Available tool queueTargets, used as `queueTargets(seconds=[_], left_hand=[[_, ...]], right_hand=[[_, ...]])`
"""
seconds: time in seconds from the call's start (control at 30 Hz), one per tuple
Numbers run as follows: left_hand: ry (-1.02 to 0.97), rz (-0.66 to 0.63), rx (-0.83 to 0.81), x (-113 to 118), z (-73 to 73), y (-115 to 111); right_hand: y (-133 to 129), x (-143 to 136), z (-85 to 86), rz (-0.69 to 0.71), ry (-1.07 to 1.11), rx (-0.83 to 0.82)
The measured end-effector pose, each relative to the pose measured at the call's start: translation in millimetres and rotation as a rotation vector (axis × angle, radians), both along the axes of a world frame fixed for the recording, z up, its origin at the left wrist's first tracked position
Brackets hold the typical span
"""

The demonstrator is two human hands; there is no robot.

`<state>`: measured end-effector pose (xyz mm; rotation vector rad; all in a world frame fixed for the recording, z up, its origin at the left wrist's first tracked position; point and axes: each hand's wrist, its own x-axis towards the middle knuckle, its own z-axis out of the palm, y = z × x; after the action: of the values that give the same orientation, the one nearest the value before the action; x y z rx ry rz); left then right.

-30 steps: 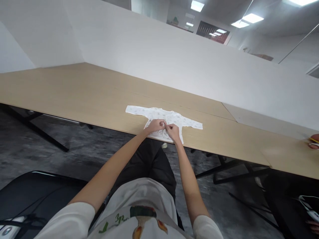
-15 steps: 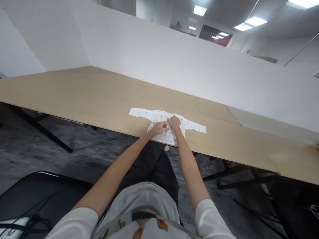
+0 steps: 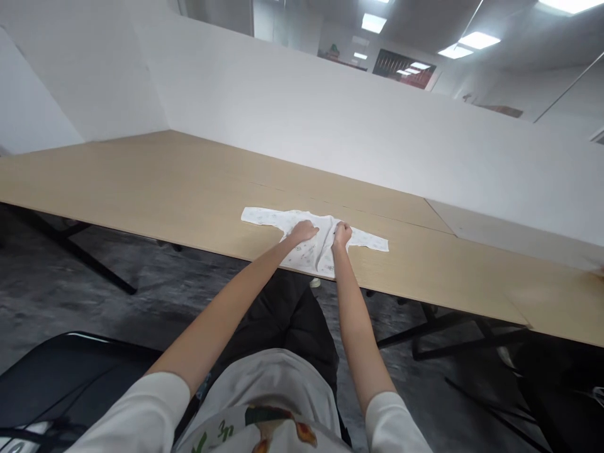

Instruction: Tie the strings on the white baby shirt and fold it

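Observation:
A small white garment (image 3: 302, 257) with a faint print lies on the table, its two sleeves spread to the left and right and its lower edge at the table's front edge. My left hand (image 3: 304, 231) is closed on the middle of the garment, knuckles up. On the right part of the chest, my right hand (image 3: 342, 234) is wrapped in a fist round a gathered bit of the cloth. Folds run down the fabric between the two hands.
The long wooden table (image 3: 189, 189) meets a white partition (image 3: 292, 113) at its back. Below left stands a black chair (image 3: 85, 377) with cables and a white object on it. Black table legs (image 3: 434, 327) show under the front edge.
My hands have moved apart, the right one a little to the right with cloth in its grip. The garment's front is pulled wider and creased. The view has shifted slightly.

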<state>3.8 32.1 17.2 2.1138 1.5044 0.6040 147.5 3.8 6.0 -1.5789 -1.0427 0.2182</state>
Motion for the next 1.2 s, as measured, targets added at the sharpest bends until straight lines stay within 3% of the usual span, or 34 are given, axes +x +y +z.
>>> queueTargets(seconds=[0.13, 0.27, 0.43, 0.8, 1.2], left_hand=[[-0.032, 0.161, 0.108, 15.5, 0.8, 14.6], [-0.062, 0.112, 0.196, 21.0, -11.7, 14.7], [-0.113, 0.075, 0.226, 18.8, -20.6, 16.9], [-0.325, -0.017, 0.221, 13.5, -20.9, 10.3], [-0.478, 0.003, 0.163, 12.9, -19.4, 10.4]], right_hand=[[3.5, -1.5, -2.2, -0.005, 0.07, -0.06], [5.1, -5.2, -3.7, 0.04, 0.007, -0.17], [4.4, -6.9, -5.4, 0.1, -0.074, -0.193], [-0.8, -10.0, -9.3, 0.227, -0.225, -0.216], [-3.7, -10.9, -5.6, 0.295, -0.112, -0.209]])
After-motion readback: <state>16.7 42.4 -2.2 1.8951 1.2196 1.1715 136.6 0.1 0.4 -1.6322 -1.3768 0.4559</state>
